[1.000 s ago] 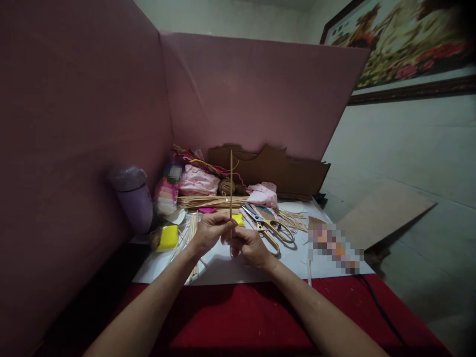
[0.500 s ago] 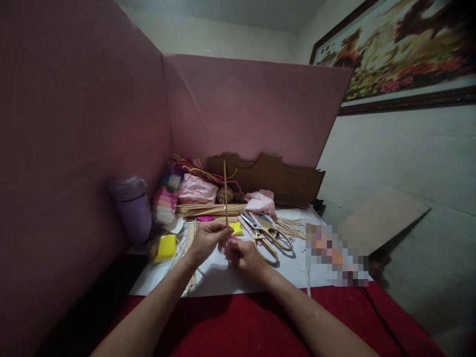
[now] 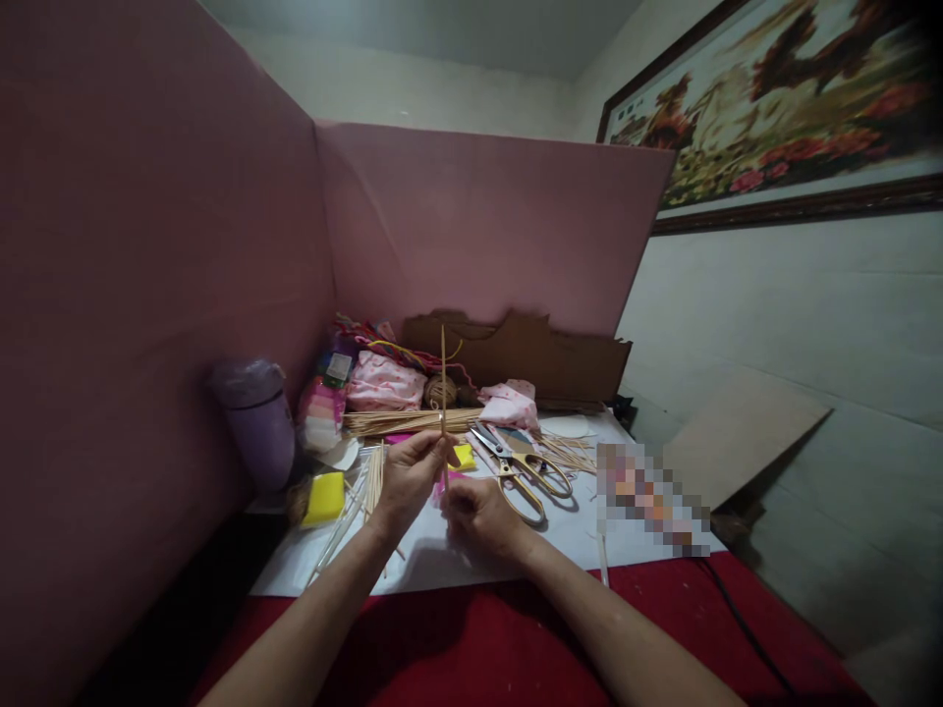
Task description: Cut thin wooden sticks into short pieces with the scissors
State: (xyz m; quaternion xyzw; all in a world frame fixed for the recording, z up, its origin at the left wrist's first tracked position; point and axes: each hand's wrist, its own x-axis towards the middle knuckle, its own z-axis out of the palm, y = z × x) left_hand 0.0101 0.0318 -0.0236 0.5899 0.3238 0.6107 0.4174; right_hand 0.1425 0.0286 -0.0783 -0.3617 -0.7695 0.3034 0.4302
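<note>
Pinched between the thumb and fingers of my left hand (image 3: 414, 476), a thin bamboo stick (image 3: 443, 378) stands upright above the table. It may be more than one stick pressed together. My right hand (image 3: 486, 516) is closed beside the stick's lower end, its fingers curled; what they grip is hidden. Something bright pink (image 3: 446, 481) shows between the two hands, and I cannot tell whether it is held or lies behind them. Just right of my hands lie gold-handled scissors (image 3: 526, 481). A yellow packet (image 3: 463, 456) is behind my left fingertips.
Bamboo sticks (image 3: 398, 422) lie across the back, with loose ones left of my hands. A purple tumbler (image 3: 259, 427), another yellow packet (image 3: 324, 499) and a twine ball (image 3: 440, 391) stand around. Torn cardboard (image 3: 575, 368) leans behind. A blurred-out object (image 3: 648, 496) lies right.
The view has shifted slightly. My left hand still holds the stick upright, and my right hand has turned a little at its lower end.
</note>
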